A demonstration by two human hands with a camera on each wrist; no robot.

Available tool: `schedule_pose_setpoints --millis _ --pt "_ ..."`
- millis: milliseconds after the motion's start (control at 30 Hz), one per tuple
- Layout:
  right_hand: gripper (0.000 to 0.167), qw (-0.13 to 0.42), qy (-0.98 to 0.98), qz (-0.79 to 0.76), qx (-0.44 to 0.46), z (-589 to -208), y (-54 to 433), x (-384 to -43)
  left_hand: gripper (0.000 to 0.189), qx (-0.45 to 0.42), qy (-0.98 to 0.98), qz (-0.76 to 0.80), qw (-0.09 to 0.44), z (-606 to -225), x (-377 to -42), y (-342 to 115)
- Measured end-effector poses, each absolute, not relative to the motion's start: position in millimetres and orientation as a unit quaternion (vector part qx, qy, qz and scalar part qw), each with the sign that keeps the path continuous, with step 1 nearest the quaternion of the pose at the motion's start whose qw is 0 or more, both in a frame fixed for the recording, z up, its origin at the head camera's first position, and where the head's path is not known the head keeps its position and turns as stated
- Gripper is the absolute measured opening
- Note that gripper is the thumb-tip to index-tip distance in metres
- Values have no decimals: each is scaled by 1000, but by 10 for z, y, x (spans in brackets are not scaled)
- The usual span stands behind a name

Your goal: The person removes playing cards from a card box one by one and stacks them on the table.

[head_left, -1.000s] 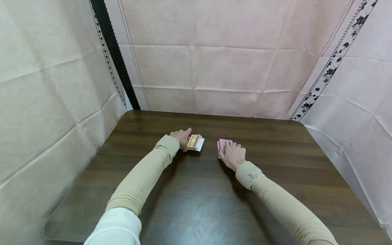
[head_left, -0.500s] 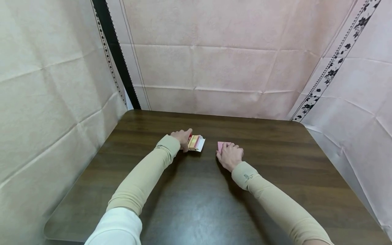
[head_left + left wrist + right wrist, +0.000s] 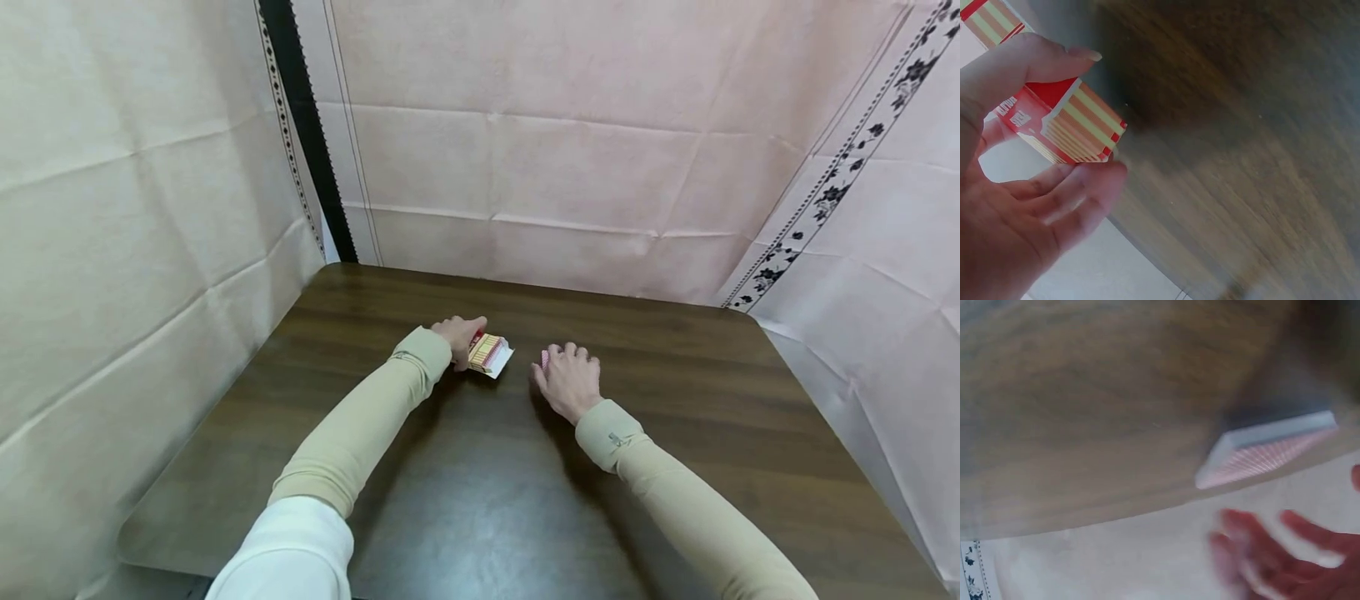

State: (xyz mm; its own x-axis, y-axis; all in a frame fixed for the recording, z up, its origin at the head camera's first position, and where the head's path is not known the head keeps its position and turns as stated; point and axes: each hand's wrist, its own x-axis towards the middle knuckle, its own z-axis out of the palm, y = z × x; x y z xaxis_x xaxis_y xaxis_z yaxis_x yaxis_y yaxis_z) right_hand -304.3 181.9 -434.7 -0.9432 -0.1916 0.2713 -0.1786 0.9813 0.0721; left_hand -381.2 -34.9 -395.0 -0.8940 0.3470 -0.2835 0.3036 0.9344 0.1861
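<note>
My left hand [image 3: 456,337] grips a red-and-yellow striped card box [image 3: 1082,125] between thumb and fingers. The box's white flap [image 3: 498,360] stands out at its right end in the head view. To the right, my right hand [image 3: 572,379] hovers over a deck of playing cards [image 3: 1266,453] with pink patterned backs. From the right wrist, the fingers look loosely bent and apart from the deck, which lies squared on the table. In the head view the hand hides most of the deck.
Both hands work near the far side of a dark wooden table [image 3: 465,483] with rounded corners. Pale creased cloth [image 3: 570,175] hangs behind it and at both sides, with a floral border [image 3: 832,196] at the right and a black strip [image 3: 307,125] at the left.
Two offset portions of the deck have become one squared stack. My right hand has come away from the cards. The left hand keeps its grip on the box; the head view has turned slightly.
</note>
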Motion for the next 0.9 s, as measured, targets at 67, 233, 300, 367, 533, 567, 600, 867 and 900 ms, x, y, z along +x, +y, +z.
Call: schedule_pose_setpoints --millis 67,233,300,367,533,567,600,867,900 --pt "37 173 -972 1 157 -4300 1745 -3063 72 165 970 86 160 -3964 -3813 -368" --pt "35 187 -940 54 281 -4239 1543 -3068 77 154 968 123 155 -3999 -3789 -398" --pt "39 172 -935 58 306 -4249 1482 -3059 77 155 967 130 153 -3997 -3756 -411" --pt "42 154 -932 60 323 -4267 1447 -3054 78 156 967 132 155 -4001 -3740 -419" --pt "45 132 -930 55 338 -4319 1447 -3078 79 169 964 131 157 -3992 -3744 -383" --pt "45 128 -931 53 337 -4329 1454 -3085 79 176 963 131 158 -3993 -3757 -363" --pt "45 124 -932 53 337 -4335 1463 -3089 79 186 961 130 158 -3995 -3770 -341" --pt "47 112 -933 64 337 -4365 1477 -3099 71 209 958 115 162 -4074 -3869 -305" --pt "46 119 -931 71 339 -4367 1466 -3104 71 204 959 114 159 -4091 -3880 -329"
